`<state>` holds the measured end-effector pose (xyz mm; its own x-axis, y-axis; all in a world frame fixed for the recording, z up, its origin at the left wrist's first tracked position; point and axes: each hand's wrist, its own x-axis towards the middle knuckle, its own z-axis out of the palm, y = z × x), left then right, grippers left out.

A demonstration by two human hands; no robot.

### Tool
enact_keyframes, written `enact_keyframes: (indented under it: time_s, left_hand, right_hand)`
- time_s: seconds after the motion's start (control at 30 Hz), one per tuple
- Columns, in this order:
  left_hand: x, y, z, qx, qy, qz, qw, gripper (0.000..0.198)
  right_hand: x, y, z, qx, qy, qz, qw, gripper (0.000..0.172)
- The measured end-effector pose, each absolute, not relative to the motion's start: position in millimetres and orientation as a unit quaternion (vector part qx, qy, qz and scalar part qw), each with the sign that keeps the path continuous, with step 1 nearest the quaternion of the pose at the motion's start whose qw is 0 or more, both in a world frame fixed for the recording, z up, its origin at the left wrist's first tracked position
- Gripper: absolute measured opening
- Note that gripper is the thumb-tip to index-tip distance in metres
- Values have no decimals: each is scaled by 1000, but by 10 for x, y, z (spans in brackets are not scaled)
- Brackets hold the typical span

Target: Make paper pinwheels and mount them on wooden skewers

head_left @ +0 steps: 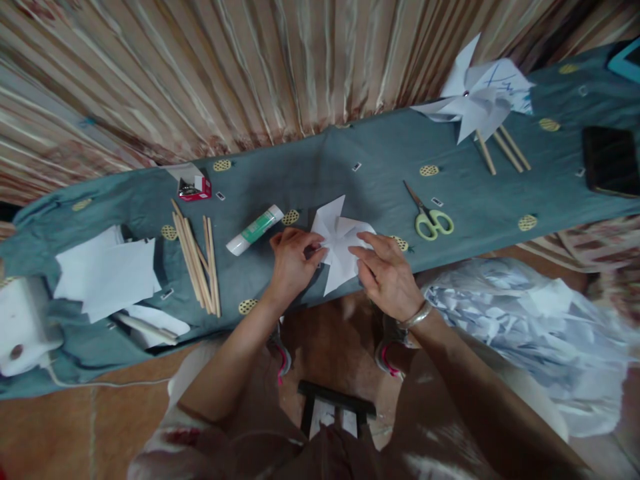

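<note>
A white paper pinwheel (341, 250) lies at the table's front edge, between my hands. My left hand (296, 261) pinches its left blade between thumb and fingers. On the right side my right hand (387, 273), with a bracelet at the wrist, rests its fingertips on the paper, fingers apart. A glue stick (256, 230) with a green label lies just left of my left hand. Green-handled scissors (429, 217) lie to the right, beyond my right hand.
Wooden sticks (197, 263), a red box (194, 188) and stacked white paper (117, 273) are at the left. Finished pinwheels (473, 100) and a dark phone (610, 162) lie at the right. A plastic bag of paper scraps (530, 333) stands below the table's edge.
</note>
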<state>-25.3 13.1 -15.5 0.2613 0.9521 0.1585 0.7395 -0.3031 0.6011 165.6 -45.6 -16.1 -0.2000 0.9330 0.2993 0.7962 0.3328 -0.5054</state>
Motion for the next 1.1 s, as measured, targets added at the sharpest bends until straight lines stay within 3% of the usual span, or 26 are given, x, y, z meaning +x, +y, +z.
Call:
enact_keyframes:
  time_s: [0.33, 0.9, 1.1]
  left_hand:
    - [-258, 135, -166, 766, 543, 271, 212, 12]
    - [-257, 18, -112, 858, 450, 224, 109, 25]
    - [-240, -2, -77, 870, 438, 208, 91, 23]
  right_hand:
    - [1491, -362, -132, -562, -788, 103, 228, 53]
    - [1386, -313, -227, -575, -772, 109, 247, 48]
    - [1767, -339, -137, -597, -735, 70, 313, 39]
